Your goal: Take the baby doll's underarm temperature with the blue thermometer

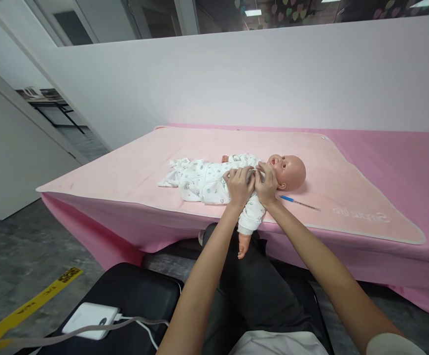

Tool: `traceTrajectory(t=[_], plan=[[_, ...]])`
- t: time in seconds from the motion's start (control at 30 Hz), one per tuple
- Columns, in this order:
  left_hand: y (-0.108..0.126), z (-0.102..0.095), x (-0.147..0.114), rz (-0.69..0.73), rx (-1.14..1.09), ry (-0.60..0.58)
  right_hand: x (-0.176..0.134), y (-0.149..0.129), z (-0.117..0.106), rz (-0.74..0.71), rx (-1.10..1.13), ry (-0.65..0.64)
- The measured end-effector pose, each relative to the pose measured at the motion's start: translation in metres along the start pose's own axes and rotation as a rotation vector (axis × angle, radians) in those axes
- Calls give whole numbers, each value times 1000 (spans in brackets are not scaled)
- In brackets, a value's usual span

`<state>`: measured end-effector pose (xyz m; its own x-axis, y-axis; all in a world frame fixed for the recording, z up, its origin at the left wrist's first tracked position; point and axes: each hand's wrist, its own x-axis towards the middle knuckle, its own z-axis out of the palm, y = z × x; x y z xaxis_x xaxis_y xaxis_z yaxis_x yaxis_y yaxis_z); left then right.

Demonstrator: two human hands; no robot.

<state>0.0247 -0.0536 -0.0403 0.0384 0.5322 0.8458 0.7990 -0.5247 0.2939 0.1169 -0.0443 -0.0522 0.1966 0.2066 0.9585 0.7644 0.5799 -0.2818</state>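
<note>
A baby doll (292, 172) lies on its back with its head to the right, dressed in a white printed outfit (196, 182). At the outfit's neckline, my left hand (239, 185) and my right hand (266, 185) are close together with fingertips pinched on the fabric. A thin white strip shows between them; whether it is a tie or a fabric edge, I cannot tell. The doll's near arm hangs over the table edge below my hands. Beside its head lies a thin stick with a blue end (287, 198), near my right wrist.
A light pink mat (125, 172) covers much of the table, over a brighter pink cloth (403, 172). Behind stands a white wall (255, 84). A black chair (136, 281) at lower left bears a white power bank (90, 319) with cables. Yellow tape (37, 301) marks the floor.
</note>
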Motion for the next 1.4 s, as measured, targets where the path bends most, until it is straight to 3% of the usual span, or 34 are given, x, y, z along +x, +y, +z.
traceTrajectory(t=[0.4, 0.83, 1.17, 1.4], plan=[[-2, 3, 0, -37, 0, 8, -11, 14, 5, 144, 93, -94], [-5, 1, 0, -101, 17, 86, 2, -3, -1, -10, -1, 9], [-28, -23, -3, -68, -138, -84, 3, -7, -4, 10, 10, 28], [-26, -24, -4, -140, -166, -32, 4, -11, -5, 61, 84, 28]])
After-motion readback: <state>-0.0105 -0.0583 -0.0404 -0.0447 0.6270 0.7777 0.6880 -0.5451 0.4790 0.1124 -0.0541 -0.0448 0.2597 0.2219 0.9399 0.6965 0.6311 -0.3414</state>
